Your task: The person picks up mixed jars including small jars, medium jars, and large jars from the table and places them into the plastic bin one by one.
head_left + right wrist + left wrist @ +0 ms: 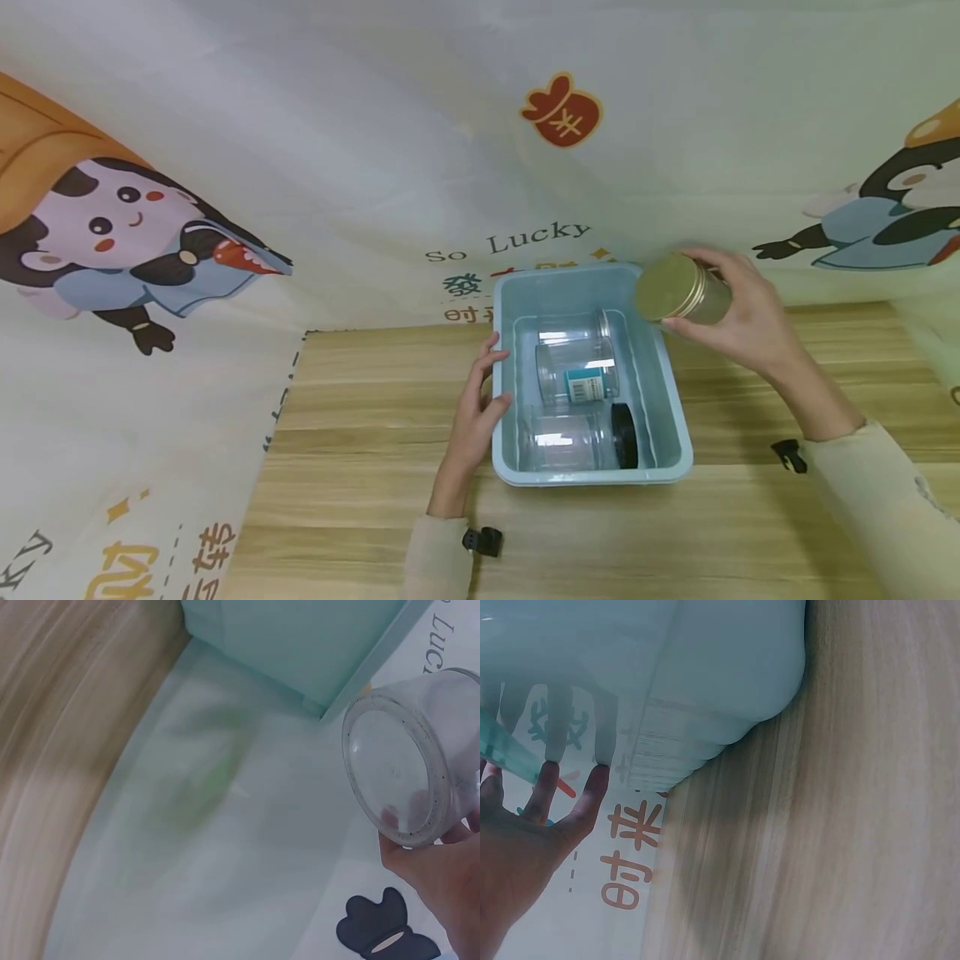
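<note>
A clear jar with a gold lid (684, 291) was held tilted in the curled fingers of the right hand (742, 317), raised above the far right corner of a light blue tub (675, 417) that stood on the wooden bench (360, 400). The left hand (476, 408) was laid against the tub's left wall with its fingers nearly straight and nothing gripped. Three clear jars were seen lying on their sides inside the tub: one at the far end (573, 327), one with a teal label (577, 375) in the middle, and one with a black lid (577, 439) nearest the person.
</note>
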The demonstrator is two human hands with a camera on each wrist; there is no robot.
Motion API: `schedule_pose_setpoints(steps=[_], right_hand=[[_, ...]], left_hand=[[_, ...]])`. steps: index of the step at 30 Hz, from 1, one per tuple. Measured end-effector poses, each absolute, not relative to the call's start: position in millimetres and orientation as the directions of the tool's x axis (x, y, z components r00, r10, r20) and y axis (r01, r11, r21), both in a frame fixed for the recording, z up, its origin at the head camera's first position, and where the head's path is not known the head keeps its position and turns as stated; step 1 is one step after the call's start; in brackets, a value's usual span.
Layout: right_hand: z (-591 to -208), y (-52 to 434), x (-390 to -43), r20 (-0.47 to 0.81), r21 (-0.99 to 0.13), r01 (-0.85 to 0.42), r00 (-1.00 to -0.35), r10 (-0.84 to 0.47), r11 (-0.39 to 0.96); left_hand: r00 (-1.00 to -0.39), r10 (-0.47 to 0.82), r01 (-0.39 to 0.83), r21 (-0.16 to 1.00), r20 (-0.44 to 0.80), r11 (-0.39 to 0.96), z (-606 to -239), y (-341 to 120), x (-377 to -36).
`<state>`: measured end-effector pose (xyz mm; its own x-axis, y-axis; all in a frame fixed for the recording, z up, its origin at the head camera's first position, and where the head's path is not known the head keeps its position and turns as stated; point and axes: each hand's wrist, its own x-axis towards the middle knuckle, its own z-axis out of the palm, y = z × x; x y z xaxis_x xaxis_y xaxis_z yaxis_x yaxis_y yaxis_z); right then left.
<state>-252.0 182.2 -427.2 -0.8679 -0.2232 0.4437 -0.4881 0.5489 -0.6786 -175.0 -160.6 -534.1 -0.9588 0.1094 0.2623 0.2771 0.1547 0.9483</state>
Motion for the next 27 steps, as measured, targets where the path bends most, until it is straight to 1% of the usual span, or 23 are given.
schedule_pose_setpoints(steps=[6, 14, 19, 27], right_hand=[[-423, 175, -258, 0.477, -0.635, -0.551, -0.831, -0.287, 0.541], [-419, 166, -262, 0.470, -0.595, -0.568, -0.820, -0.327, 0.568], [-416, 160, -265, 0.454, -0.587, -0.567, -0.821, -0.346, 0.578], [-413, 147, -271, 0.407, -0.608, -0.551, -0.834, -0.372, 0.572]], left_hand=[[-0.961, 0.107, 0.272, 0.949, 0.257, 0.162, -533, -161, -175], [-0.961, 0.110, 0.270, 0.948, 0.254, 0.166, -533, -161, -174], [-0.960, 0.112, 0.273, 0.948, 0.257, 0.164, -533, -161, -175], [-0.962, 0.108, 0.265, 0.950, 0.250, 0.164, -531, -160, -174]])
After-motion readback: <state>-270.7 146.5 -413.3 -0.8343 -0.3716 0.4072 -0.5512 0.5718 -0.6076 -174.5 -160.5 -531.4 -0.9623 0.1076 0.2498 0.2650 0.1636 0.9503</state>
